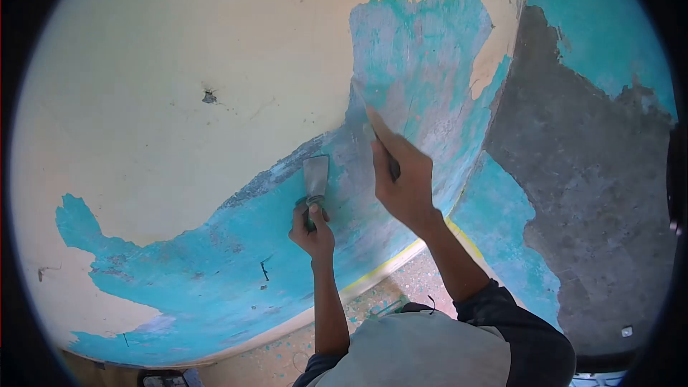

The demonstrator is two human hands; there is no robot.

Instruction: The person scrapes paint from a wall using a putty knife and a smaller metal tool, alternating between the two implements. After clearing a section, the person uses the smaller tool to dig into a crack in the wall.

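Note:
My left hand [313, 229] is closed round the handle of a putty knife [316, 175], whose wide metal blade points up against the blue part of the wall. Higher and to the right, my right hand [405, 175] grips a second scraper [377, 123]; its blade is blurred and meets the wall near the edge of the cream paint. Cream paint [179, 43] covers the upper left of the wall. Turquoise and greyish patches [423, 50] show where the cream coat is absent.
To the right, past the wall corner, is a wall with a dark grey patch [580, 172] and turquoise paint. Paint flakes lie on the floor [423, 279] below. A dark object [161, 378] is at the bottom left. The cream wall has a small hole [209, 97].

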